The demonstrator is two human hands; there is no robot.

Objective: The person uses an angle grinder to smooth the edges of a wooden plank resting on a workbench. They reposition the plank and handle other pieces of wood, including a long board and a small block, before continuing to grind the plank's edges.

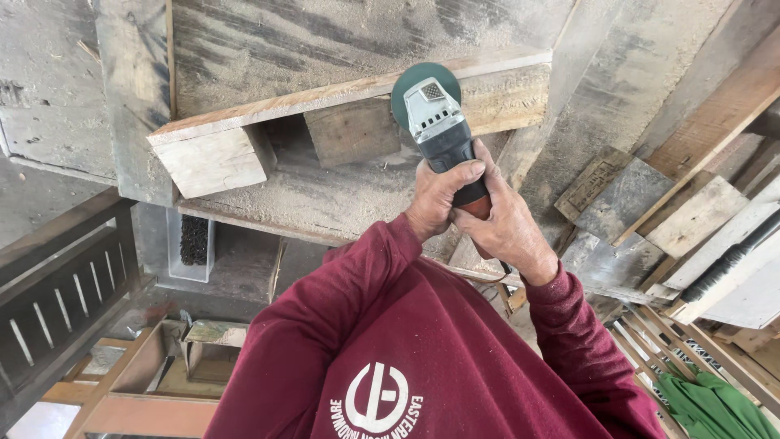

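Clearly both hands grip the grinder (443,134): left hand (436,197) and right hand (505,228) have fingers closed round its dark body. It looks rigid, fairly heavy, best held there, clear of the disc. Its long axis runs away from the person, green disc (414,81) against the plank (341,93) edge.

Two bare hands meet in the middle of the view, both arms reaching forward and away from the body in dark red long sleeves. The left hand (439,199) curls in a closed grip, thumb laid across the top, knuckles facing up. The right hand (505,229) wraps in just beside it, touching it, fingers folded under and the back of the hand showing. Both wrists are bare below the cuffs, elbows bent.
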